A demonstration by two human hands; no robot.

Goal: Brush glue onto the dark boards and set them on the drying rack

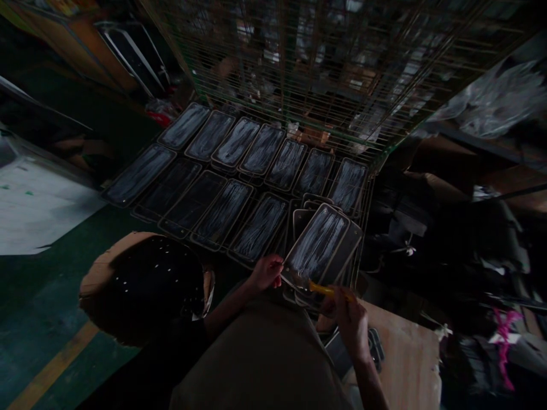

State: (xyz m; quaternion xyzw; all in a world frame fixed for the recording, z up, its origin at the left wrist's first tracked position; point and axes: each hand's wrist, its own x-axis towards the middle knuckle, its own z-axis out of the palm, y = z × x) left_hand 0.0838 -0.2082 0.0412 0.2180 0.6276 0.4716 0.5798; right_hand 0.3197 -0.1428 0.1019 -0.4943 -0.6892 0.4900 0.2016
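My left hand (267,272) pinches the near left corner of a dark rectangular panel (316,242) streaked with white paste. That panel lies tilted on top of a small stack of like panels. My right hand (348,316) is closed round a yellow-handled tool (325,290), whose tip rests at the panel's near edge. Two rows of several more white-streaked panels (222,213) lie flat on a wire rack ahead of me.
A tall wire-mesh cage (325,74) stands behind the panels. A round board with a dark perforated disc (149,285) sits at my left. A brown board (410,353) lies at lower right. Clutter and plastic fill the right side; green floor with a yellow line is at left.
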